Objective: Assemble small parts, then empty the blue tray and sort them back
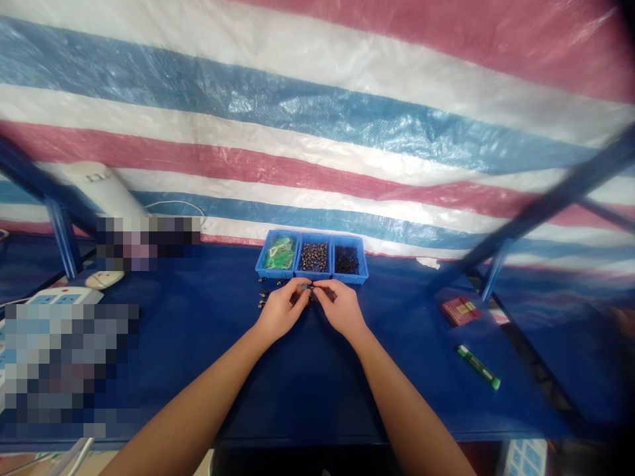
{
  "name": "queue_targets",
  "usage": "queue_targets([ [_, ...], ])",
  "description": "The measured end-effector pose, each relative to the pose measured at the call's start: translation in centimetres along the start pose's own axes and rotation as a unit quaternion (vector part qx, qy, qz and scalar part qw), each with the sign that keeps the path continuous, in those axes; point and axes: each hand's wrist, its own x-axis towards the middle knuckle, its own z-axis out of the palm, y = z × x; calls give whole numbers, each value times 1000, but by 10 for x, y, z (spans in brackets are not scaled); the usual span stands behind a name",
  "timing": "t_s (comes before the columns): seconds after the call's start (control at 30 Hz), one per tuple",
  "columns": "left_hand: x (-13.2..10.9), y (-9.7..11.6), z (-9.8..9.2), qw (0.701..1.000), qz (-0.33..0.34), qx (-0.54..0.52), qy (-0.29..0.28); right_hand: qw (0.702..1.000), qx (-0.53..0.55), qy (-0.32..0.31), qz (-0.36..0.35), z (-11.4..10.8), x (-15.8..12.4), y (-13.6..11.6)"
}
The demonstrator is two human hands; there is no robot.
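Observation:
My left hand (280, 312) and my right hand (343, 308) meet in front of the blue bins. Both are closed in a pinch, fingertips almost touching, around a small dark part (308, 287); its exact kind is too small to make out. Just left of my left hand, several small metal-and-black pieces (262, 295) lie on the table. Behind the hands stand three joined bins: the left bin (274, 273) holds green and whitish pieces, the middle bin (312, 274) small brassy metal parts, and the right bin (350, 279) thin black pieces.
The blue tabletop (407, 370) carries a red box (460, 311) and a green stick-shaped packet (478, 366) at right. A white power strip (64, 295) and blurred-out items are at left. Blue metal posts (62, 235) frame the table; a striped sheet (317, 152) hangs behind.

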Motion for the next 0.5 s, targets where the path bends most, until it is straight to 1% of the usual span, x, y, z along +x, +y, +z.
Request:
queue_targets([
  [0.2,0,1,0,1000,8,9,4,996,78,17,33,3,-1,-1],
  [0.33,-1,3,0,1000,0,-7,8,996,86,8,29,3,-2,-3],
  [0.5,-1,2,-1,1000,-6,0,-6,994,105,5,38,5,-3,-4],
])
